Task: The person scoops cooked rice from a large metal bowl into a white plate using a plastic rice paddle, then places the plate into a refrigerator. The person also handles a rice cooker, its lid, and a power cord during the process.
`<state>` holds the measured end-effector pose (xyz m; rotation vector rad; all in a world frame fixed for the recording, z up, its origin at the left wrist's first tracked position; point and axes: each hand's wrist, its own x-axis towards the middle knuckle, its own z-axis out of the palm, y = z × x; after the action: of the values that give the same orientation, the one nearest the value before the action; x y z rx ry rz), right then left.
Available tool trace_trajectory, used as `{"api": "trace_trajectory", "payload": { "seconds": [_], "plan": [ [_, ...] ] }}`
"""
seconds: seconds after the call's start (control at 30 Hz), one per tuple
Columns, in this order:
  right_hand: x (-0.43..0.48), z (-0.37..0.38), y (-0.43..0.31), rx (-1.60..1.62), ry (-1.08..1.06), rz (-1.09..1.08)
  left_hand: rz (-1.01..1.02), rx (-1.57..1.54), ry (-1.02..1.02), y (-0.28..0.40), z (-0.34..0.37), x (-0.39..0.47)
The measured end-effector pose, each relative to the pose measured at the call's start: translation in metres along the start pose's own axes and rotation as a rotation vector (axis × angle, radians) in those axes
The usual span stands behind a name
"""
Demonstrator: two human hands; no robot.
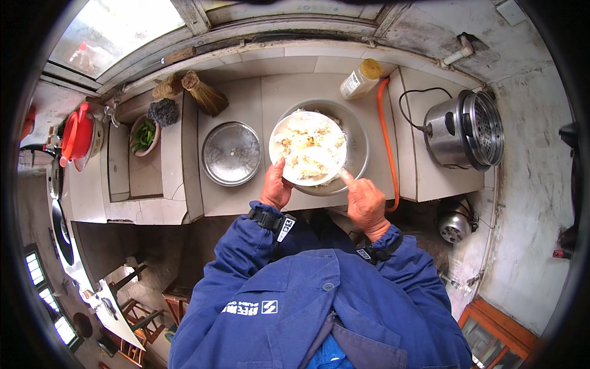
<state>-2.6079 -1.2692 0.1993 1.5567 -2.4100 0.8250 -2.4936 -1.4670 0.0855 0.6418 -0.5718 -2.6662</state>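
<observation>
A white bowl [308,146] heaped with what looks like cooked rice is held over a large metal basin [358,138] on the tiled counter. My left hand [276,184] grips the bowl's near left side, thumb up at the rim and fingers underneath. At the near right rim, my right hand [366,200] has its index finger stretched to the bowl's edge and its other fingers curled; whether it holds anything is unclear. Some pale food shows in the basin, mostly hidden by the bowl. Left of the basin lies a round metal lid or pan [232,153].
Behind the basin stands a yellow-capped jar [362,79], beside an orange hose [388,143]. A metal electric cooker [461,131] is at right. At left are a straw brush [205,94] and a sink [173,184] holding a bowl of green peppers [144,136].
</observation>
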Motion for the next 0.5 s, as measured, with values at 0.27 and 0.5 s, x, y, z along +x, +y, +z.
{"api": "trace_trajectory", "payload": {
  "seconds": [0.27, 0.5],
  "plan": [
    [0.004, -0.007, 0.027, 0.106, 0.022, 0.051, 0.070, 0.010, 0.143, -0.005, -0.006, 0.000],
    [0.045, 0.005, 0.103, -0.192, -0.229, 0.184, 0.293, -0.039, 0.218, 0.009, -0.039, -0.013]
  ]
}}
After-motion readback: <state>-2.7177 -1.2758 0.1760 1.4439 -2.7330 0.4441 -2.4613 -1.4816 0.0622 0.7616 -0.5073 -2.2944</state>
